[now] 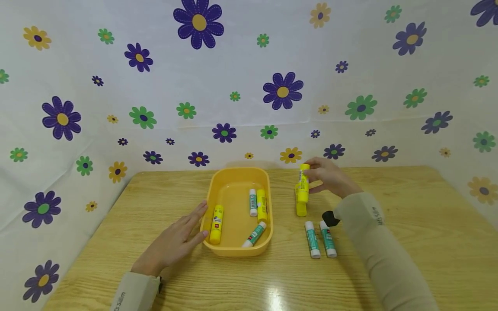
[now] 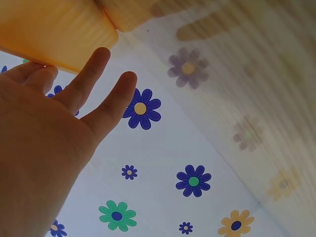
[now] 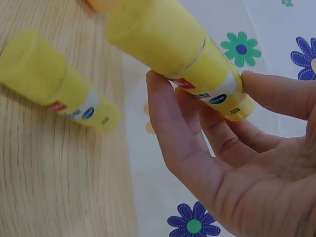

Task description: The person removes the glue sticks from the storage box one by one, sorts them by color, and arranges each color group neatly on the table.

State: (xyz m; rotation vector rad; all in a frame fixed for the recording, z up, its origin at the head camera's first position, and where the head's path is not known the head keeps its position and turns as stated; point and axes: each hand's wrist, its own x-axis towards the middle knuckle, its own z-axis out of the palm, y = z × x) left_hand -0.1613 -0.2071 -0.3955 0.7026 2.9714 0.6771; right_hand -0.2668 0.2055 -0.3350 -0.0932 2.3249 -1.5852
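Observation:
My right hand [image 1: 331,178] pinches a yellow glue stick [image 1: 303,192] between thumb and fingers, raised off the table right of the tray. A second yellow glue stick [image 3: 54,79] lies on the wood just below it; in the head view the held one partly covers it. With fingers extended, my left hand [image 1: 171,246] rests against the left side of the yellow tray [image 1: 237,252]. In the left wrist view, the fingertips are right at the tray's wall [image 2: 59,34]. Two white-and-green glue sticks [image 1: 312,239] lie side by side near my right wrist.
Inside the tray are a yellow glue stick [image 1: 216,224] on the left, another yellow one [image 1: 262,206] on the right, and two smaller white-and-green ones [image 1: 253,203]. The wooden table [image 1: 218,285] meets a flower-printed cloth [image 1: 241,65] at the back and sides.

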